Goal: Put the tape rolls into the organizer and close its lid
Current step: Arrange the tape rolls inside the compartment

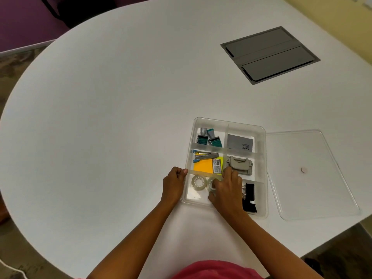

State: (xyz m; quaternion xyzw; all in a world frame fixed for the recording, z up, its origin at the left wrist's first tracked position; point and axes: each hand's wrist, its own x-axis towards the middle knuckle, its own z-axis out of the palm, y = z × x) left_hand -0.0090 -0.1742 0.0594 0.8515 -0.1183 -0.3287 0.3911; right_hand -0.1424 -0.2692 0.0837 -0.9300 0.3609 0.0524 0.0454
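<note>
**Clear tape rolls in the near-left compartment, lid not yet on**

Clear plastic is what most of the work is made of. Nearest the person, the right hand (226,190) is curled over the second clear tape roll (211,185) in the near-left compartment of the transparent divided organizer (261,215); its fingers (228,172) are bent around the roll, though whether it is gripped or only pressed down cannot be told. Just beside it the first clear tape roll (198,182) lies flat and free. The left hand (174,183) is closed on the organizer's left wall, steadying it. Farther in, orange and yellow sticky notes (203,165) and a grey hole punch (239,165) fill the middle compartments. The transparent flat lid (314,178) lies on the white counter (110,117), just right of the organizer.

A roll left tilted against the divider could be expected to hold the lid proud of the rim. The lid, being clear against a pale surface, could be misjudged at its edge and seated askew, or the light organizer pushed sideways if the steadying hand were withdrawn.
</note>
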